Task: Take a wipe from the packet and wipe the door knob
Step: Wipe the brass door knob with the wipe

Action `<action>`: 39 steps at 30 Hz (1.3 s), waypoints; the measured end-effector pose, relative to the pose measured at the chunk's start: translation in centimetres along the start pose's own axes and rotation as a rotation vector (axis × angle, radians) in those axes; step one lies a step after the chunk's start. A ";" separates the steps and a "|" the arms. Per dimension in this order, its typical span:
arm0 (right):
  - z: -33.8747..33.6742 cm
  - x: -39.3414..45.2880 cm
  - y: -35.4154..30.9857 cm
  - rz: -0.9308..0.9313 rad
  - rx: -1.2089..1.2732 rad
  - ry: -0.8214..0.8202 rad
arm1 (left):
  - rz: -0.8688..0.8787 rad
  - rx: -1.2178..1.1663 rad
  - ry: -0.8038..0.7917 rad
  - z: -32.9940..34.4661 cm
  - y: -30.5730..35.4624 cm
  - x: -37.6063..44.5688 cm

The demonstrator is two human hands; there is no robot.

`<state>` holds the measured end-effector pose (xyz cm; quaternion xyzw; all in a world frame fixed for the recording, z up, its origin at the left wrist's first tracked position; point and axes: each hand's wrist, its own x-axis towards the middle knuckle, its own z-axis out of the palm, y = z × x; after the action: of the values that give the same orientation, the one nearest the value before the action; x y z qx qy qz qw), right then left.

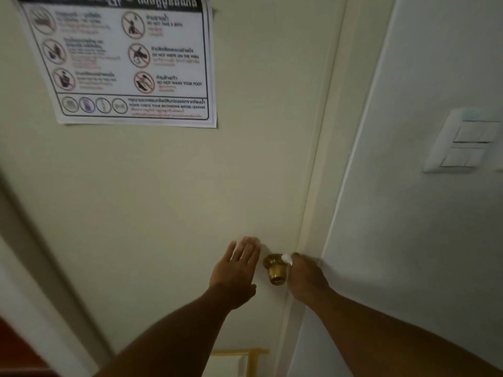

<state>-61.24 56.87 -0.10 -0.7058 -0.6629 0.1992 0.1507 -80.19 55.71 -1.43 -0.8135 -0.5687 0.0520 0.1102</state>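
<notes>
A brass door knob (275, 269) sticks out of the cream door (168, 191) near its right edge. My right hand (306, 277) is closed around a small white wipe (286, 258) and presses it against the knob's upper right side. My left hand (236, 270) lies flat on the door just left of the knob, fingers spread and holding nothing. The wipe packet is not in view.
A printed sign (122, 61) with prohibition symbols hangs on the door above. The door frame (321, 186) runs beside the knob, with a white wall and a light switch panel (465, 142) to the right. A yellow wooden frame (245, 357) shows low down.
</notes>
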 end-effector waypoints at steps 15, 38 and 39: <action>-6.5 -4.7 0.2 -0.232 -0.056 -0.025 | -0.209 -0.170 -0.103 -7.0 3.6 -4.6; -6.3 -10.7 -7.9 -0.509 -0.124 -0.006 | -0.421 -0.170 -0.130 -11.1 -0.3 -15.4; -5.4 -11.0 -9.3 -0.524 -0.120 -0.019 | -0.443 -0.170 -0.131 -10.8 -1.4 -16.5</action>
<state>-67.23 46.86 9.95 -0.5161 -0.8349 0.1202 0.1486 -84.99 39.42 8.69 -0.6700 -0.7416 0.0312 0.0132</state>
